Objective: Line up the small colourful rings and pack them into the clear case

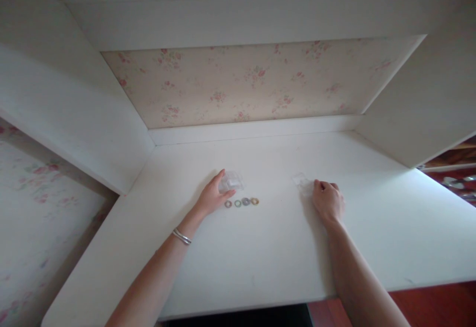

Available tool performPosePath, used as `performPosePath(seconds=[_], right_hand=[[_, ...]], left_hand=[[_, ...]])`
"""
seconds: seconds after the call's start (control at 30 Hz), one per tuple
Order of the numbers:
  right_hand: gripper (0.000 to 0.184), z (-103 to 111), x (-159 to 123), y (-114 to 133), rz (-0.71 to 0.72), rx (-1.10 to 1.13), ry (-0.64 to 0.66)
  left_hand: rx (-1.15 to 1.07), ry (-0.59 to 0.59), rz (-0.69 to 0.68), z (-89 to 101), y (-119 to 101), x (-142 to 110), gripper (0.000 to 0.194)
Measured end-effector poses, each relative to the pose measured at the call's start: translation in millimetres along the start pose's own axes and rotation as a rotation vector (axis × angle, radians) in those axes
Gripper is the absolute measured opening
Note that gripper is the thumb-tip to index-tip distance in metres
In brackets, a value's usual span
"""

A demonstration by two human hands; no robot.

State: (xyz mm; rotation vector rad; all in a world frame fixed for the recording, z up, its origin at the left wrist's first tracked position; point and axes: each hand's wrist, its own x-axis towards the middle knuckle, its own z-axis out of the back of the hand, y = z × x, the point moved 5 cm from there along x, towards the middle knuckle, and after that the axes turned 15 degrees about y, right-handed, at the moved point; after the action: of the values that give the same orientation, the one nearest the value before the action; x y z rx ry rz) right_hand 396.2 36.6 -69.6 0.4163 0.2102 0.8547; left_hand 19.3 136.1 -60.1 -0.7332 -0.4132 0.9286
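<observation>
My left hand [213,195], a silver bangle on its wrist, rests on the white desk. Its thumb and fingers curve around some clear plastic packets [233,181], which look like small see-through bags in a loose pile. Just below its thumb, several small rings lie in a row: a brownish ring [228,204], a green ring [238,203], a grey ring [246,201] and a yellow ring [255,201]. To the right, my right hand [329,200] is closed, pinching the edge of a small clear plastic bag [303,183]. Whether that bag holds anything cannot be made out.
The white desk [267,247] has side panels [405,99] at left and right and an overhanging shelf [245,20]. Floral wallpaper [238,84] covers the back. Beyond the front edge show a reddish floor [439,302] and something black [241,317].
</observation>
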Motion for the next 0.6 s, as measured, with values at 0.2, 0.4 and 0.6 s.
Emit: performPosePath(seconds=[0.2, 0.4, 0.6], right_hand=[[0.048, -2.9, 1.4, -1.2, -0.025, -0.038, 0.026], [0.047, -3.0, -0.7, 0.0, -0.04, -0.061, 0.042], [0.047, 0.9, -4.4, 1.7, -0.059, -0.008, 0.015]], left_hand=[[0.114, 0.097, 0.028, -3.7, 3.7, 3.7, 0.077], [0.159, 0.101, -0.003, -5.0, 3.7, 5.2, 0.072], [0.172, 0.107, -0.03, -7.1, 7.7, 6.4, 0.069]])
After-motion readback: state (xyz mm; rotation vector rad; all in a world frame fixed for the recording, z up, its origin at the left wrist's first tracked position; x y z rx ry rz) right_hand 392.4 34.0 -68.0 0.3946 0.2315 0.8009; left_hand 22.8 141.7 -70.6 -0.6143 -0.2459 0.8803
